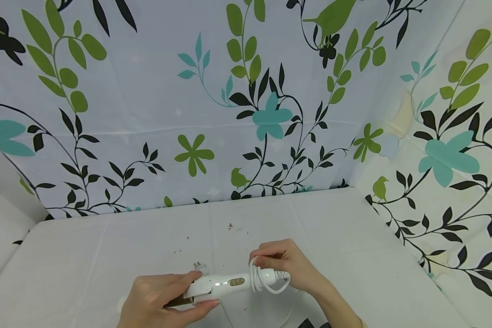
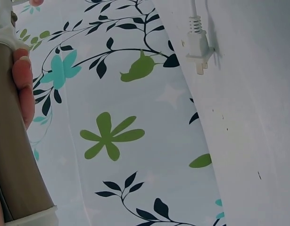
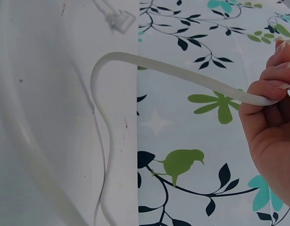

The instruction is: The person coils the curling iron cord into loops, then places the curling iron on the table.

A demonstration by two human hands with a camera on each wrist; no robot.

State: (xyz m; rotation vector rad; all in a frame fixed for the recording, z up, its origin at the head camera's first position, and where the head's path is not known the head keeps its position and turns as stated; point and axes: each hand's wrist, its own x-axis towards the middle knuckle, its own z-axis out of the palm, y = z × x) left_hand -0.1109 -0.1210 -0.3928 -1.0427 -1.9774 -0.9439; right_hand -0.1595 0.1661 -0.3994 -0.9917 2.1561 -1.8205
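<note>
- As one end presumably needs steadying, left hand point(image 1: 149, 298): grip clamped around the brown-sectioned end of the white appliance point(image 1: 222, 288), probably a hair straightener, lying crosswise between both hands over the worktop point(image 1: 65, 264).
- Plug point(image 2: 198, 44), one, white: on the worktop just beyond the appliance, seemingly left loose until the cord's length is dealt with.
- Cord point(image 3: 182, 73), white: looped round the appliance's right end, apparently to keep it compact.
- Right hand point(image 1: 289, 262): grip pinched together on the cord, likely to guide the loops.
- Worktop, white: brown specks point(image 1: 230, 226) scattered beyond the hands; dark object point(image 1: 306, 324) at the bottom edge of view, unidentified.
- Room: pale cloth point(image 1: 127, 136) printed with leaves, flowers and birds, at left, back and right.
</note>
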